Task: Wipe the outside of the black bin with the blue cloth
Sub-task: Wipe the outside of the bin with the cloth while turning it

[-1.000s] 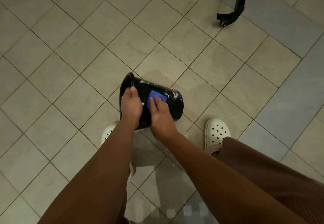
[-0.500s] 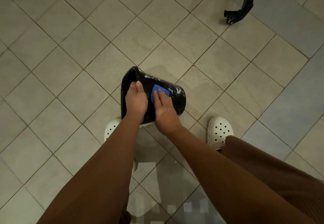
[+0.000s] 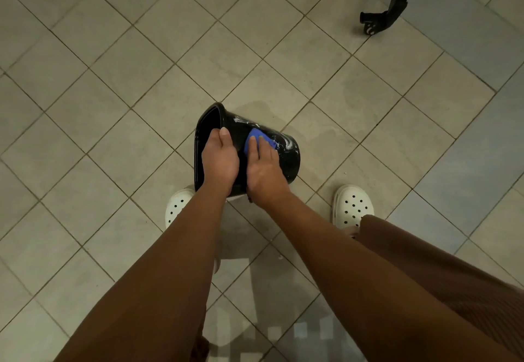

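The left hand (image 3: 219,160) curls over the rim, steadying the tilted bin (image 3: 287,160). Just beside it, the right hand (image 3: 263,170) presses the cloth (image 3: 253,140) flat against the wall with straight fingers. This looks mid-wipe. White streaks (image 3: 286,144) beyond the fingertips probably need the next stroke.

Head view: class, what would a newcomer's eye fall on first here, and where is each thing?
The black bin lies tipped on its side at mid-frame against the tiled floor, its wall streaked with white smears. The left hand grips its rim while the right hand presses a blue cloth flat on its outer wall. White clogs show on either side, just below it.
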Tool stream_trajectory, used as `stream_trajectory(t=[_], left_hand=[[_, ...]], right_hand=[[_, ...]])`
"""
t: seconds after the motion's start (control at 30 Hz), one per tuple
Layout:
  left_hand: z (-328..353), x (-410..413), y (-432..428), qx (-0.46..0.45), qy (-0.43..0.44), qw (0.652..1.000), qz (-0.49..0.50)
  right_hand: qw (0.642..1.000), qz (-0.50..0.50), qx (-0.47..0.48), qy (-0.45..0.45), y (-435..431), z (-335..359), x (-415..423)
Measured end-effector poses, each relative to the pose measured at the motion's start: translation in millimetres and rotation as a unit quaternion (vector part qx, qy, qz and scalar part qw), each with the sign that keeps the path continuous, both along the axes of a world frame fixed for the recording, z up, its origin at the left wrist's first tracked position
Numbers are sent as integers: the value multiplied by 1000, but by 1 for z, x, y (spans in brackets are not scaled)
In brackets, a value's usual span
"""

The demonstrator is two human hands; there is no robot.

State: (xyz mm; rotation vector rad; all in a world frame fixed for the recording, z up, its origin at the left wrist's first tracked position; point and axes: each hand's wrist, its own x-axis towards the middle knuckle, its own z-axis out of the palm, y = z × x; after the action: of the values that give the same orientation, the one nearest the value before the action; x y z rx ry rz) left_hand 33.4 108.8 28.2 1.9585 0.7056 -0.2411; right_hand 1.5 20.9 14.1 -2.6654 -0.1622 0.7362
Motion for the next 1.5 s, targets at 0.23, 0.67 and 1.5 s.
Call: stream_trajectory(t=[0.23,0.67,1.5], left_hand=[[-1,1,2,1,3,1000,4],[-1,0,5,5,4,1000,5],[0,1,10,22,21,999,12]], right_hand=[[995,-57,67,-36,9,-6,-17],[997,-33,50,-47,14,0,-14],[998,-22,54,-18,1,-16,-26]])
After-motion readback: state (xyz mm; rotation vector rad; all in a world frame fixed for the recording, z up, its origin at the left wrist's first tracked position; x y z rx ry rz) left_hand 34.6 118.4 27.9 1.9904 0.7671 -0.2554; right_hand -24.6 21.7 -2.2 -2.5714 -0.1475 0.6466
